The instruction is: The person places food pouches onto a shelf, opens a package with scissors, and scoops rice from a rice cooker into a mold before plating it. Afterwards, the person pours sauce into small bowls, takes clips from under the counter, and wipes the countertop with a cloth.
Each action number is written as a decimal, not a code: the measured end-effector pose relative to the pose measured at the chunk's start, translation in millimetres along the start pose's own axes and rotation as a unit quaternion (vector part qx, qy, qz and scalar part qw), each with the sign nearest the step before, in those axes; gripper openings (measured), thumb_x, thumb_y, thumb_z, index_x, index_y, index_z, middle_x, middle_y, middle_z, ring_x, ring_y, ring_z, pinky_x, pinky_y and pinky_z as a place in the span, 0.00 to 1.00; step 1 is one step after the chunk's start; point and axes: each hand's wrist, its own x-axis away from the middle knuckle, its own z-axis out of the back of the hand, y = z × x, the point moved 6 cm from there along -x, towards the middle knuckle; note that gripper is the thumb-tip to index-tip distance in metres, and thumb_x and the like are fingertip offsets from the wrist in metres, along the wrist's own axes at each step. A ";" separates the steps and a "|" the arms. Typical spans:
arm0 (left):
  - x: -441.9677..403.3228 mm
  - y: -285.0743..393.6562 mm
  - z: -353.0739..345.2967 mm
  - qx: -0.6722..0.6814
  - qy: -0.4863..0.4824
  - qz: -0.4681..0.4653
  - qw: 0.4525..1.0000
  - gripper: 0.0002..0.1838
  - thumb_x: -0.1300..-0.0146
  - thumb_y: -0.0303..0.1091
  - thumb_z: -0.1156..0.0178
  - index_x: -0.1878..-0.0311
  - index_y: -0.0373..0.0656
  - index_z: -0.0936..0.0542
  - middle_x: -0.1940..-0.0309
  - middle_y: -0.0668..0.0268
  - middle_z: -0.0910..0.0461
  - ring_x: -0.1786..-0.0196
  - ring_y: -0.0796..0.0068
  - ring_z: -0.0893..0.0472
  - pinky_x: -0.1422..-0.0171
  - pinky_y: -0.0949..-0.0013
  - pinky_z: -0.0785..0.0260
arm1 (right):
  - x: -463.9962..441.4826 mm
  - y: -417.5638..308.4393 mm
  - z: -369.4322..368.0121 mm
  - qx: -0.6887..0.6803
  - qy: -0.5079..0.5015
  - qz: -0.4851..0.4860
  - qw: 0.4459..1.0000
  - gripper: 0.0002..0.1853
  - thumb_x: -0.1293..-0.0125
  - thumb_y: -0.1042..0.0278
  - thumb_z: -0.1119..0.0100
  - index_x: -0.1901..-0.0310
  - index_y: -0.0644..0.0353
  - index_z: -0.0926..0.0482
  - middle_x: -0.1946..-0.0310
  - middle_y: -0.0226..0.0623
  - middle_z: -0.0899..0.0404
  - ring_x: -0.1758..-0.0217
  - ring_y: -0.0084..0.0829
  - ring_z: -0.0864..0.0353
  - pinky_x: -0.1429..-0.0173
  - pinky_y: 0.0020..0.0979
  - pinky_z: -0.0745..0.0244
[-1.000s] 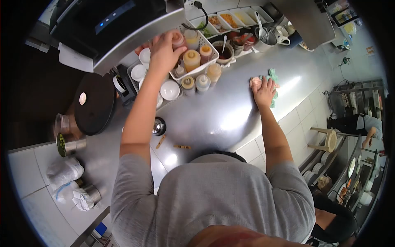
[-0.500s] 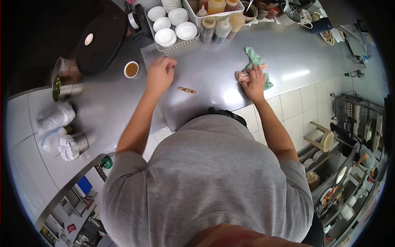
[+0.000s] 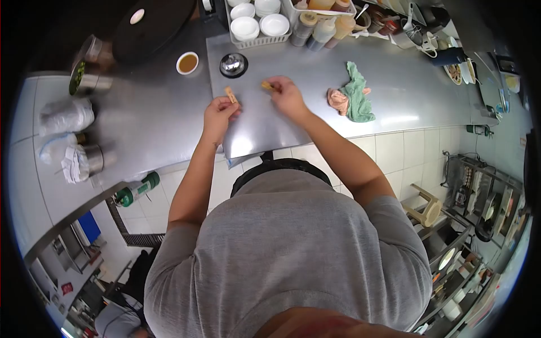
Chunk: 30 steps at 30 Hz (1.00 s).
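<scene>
My left hand pinches a small wooden clip-like piece upright above the steel counter. To its right, my right hand has its fingers closed on a second small wooden piece. A silver call bell sits just beyond both hands. Left of the bell is a small white bowl of brown sauce. Green and pink cloths lie crumpled on the counter, away from my right hand.
A basket of white bowls and squeeze bottles stand at the back. Wrapped containers and a metal pot are at the left. A stool stands on the floor at right. Part of another person shows at lower left.
My right hand has left the cloths and moved left, taking hold of a wooden piece. My left hand came down from the bottles and now holds another. The view has shifted.
</scene>
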 end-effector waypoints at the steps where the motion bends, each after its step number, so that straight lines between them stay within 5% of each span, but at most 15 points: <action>1: 15.3 2.6 -11.5 0.052 -0.014 0.069 0.996 0.12 0.40 0.31 0.37 0.56 0.36 0.23 0.62 0.55 0.18 0.62 0.60 0.16 0.57 0.62 0.23 | 12.0 4.8 2.3 -0.074 -0.040 -0.042 0.996 0.13 0.45 0.78 0.44 0.56 0.60 0.24 0.66 0.37 0.23 0.61 0.31 0.23 0.56 0.30 0.28; 3: 55.1 25.6 -53.9 0.155 -0.052 0.207 0.965 0.13 0.39 0.30 0.37 0.55 0.34 0.24 0.63 0.56 0.18 0.62 0.64 0.17 0.57 0.63 0.22 | 52.1 2.5 13.7 -0.218 -0.103 -0.132 0.962 0.13 0.47 0.80 0.44 0.58 0.60 0.26 0.69 0.26 0.27 0.64 0.18 0.29 0.60 0.21 0.33; 4: 62.4 5.9 -66.9 0.144 -0.101 0.203 0.963 0.13 0.39 0.29 0.38 0.54 0.33 0.25 0.62 0.56 0.19 0.62 0.64 0.17 0.57 0.64 0.22 | 74.9 -16.5 22.6 -0.105 -0.113 -0.047 0.987 0.11 0.48 0.80 0.41 0.62 0.59 0.27 0.72 0.23 0.30 0.67 0.17 0.30 0.62 0.21 0.33; 7: 103.4 -25.3 -117.5 0.060 -0.154 0.247 0.955 0.12 0.38 0.27 0.40 0.54 0.32 0.25 0.58 0.53 0.19 0.58 0.62 0.16 0.54 0.65 0.21 | 140.3 -35.3 42.7 0.021 -0.155 -0.023 0.987 0.13 0.49 0.72 0.33 0.63 0.61 0.25 0.73 0.38 0.23 0.70 0.33 0.22 0.61 0.31 0.26; 12: 163.2 -120.4 -202.1 0.187 -0.292 0.422 0.838 0.14 0.38 0.28 0.38 0.51 0.35 0.24 0.54 0.57 0.19 0.53 0.64 0.17 0.51 0.66 0.21 | 216.7 47.5 96.4 0.138 -0.165 -0.121 0.969 0.13 0.45 0.64 0.34 0.63 0.63 0.22 0.70 0.46 0.19 0.67 0.38 0.18 0.60 0.35 0.25; 15: 170.3 -171.9 -228.3 0.051 -0.312 0.373 0.872 0.20 0.39 0.35 0.35 0.47 0.34 0.24 0.55 0.59 0.18 0.53 0.65 0.17 0.47 0.67 0.23 | 260.6 119.5 117.4 0.146 -0.149 -0.159 0.965 0.13 0.39 0.60 0.38 0.64 0.63 0.22 0.72 0.42 0.17 0.69 0.33 0.19 0.62 0.33 0.25; 16: 164.6 -167.2 -232.4 -0.133 -0.313 0.279 0.898 0.27 0.42 0.37 0.33 0.42 0.34 0.27 0.48 0.53 0.22 0.43 0.60 0.23 0.37 0.57 0.31 | 271.0 136.8 126.4 0.109 -0.139 -0.201 0.964 0.13 0.38 0.60 0.38 0.64 0.63 0.22 0.72 0.39 0.17 0.71 0.30 0.20 0.64 0.33 0.26; 17: 153.8 -152.6 -232.4 -0.401 -0.252 0.052 0.879 0.29 0.42 0.37 0.35 0.40 0.34 0.28 0.44 0.50 0.26 0.38 0.58 0.28 0.33 0.53 0.37 | 281.5 153.6 133.2 0.071 -0.128 -0.242 0.959 0.12 0.37 0.61 0.38 0.65 0.63 0.22 0.73 0.36 0.17 0.73 0.27 0.22 0.66 0.32 0.26; 18: 152.9 -134.7 -237.2 -0.618 -0.161 -0.184 0.748 0.30 0.43 0.37 0.36 0.38 0.34 0.30 0.39 0.46 0.30 0.33 0.55 0.34 0.29 0.49 0.43 | 290.3 159.3 140.8 0.050 -0.115 -0.287 0.950 0.12 0.36 0.60 0.39 0.66 0.62 0.22 0.75 0.32 0.17 0.79 0.23 0.27 0.73 0.29 0.31; 19: 135.8 -151.3 -231.9 -0.641 -0.140 -0.256 0.710 0.30 0.43 0.35 0.41 0.36 0.37 0.32 0.33 0.45 0.39 0.27 0.53 0.46 0.26 0.44 0.53 | 297.5 168.6 141.4 0.029 -0.116 -0.300 0.946 0.12 0.36 0.61 0.39 0.66 0.62 0.22 0.75 0.32 0.17 0.80 0.23 0.27 0.75 0.28 0.32; 20: 122.7 -144.1 -227.0 -0.621 -0.114 -0.316 0.708 0.25 0.40 0.35 0.44 0.39 0.39 0.28 0.40 0.45 0.30 0.33 0.48 0.34 0.31 0.46 0.43 | 302.3 179.8 139.7 0.008 -0.116 -0.312 0.943 0.11 0.36 0.61 0.39 0.67 0.62 0.22 0.76 0.32 0.18 0.81 0.22 0.28 0.76 0.27 0.32; 22: 88.9 -148.4 -213.7 -0.598 -0.136 -0.119 0.781 0.19 0.40 0.36 0.43 0.46 0.38 0.24 0.50 0.44 0.23 0.44 0.45 0.26 0.39 0.47 0.35 | 304.9 193.5 134.4 -0.031 -0.120 -0.311 0.942 0.12 0.37 0.62 0.39 0.67 0.64 0.22 0.78 0.33 0.19 0.81 0.23 0.25 0.77 0.28 0.30; 25: 88.5 -130.4 -221.5 -0.612 -0.079 -0.244 0.748 0.15 0.40 0.36 0.43 0.53 0.36 0.22 0.60 0.44 0.20 0.54 0.43 0.21 0.47 0.48 0.31 | 292.9 195.4 118.4 -0.040 -0.120 -0.309 0.943 0.11 0.37 0.64 0.39 0.68 0.65 0.23 0.79 0.34 0.20 0.83 0.24 0.27 0.77 0.28 0.30; 29: 93.5 -129.2 -212.4 -0.588 -0.133 -0.089 0.793 0.16 0.41 0.38 0.42 0.54 0.37 0.21 0.56 0.45 0.20 0.51 0.44 0.22 0.44 0.50 0.31 | 274.9 190.5 95.6 -0.084 -0.146 -0.311 0.935 0.11 0.37 0.65 0.38 0.69 0.66 0.24 0.82 0.34 0.23 0.84 0.24 0.28 0.77 0.29 0.30; 30: 88.3 -137.6 -205.3 -0.626 -0.114 -0.077 0.768 0.17 0.41 0.39 0.41 0.54 0.37 0.21 0.56 0.46 0.20 0.50 0.45 0.22 0.44 0.51 0.31 | 272.8 184.2 92.1 -0.071 -0.160 -0.315 0.933 0.12 0.36 0.64 0.38 0.70 0.65 0.24 0.82 0.34 0.24 0.83 0.24 0.28 0.77 0.29 0.30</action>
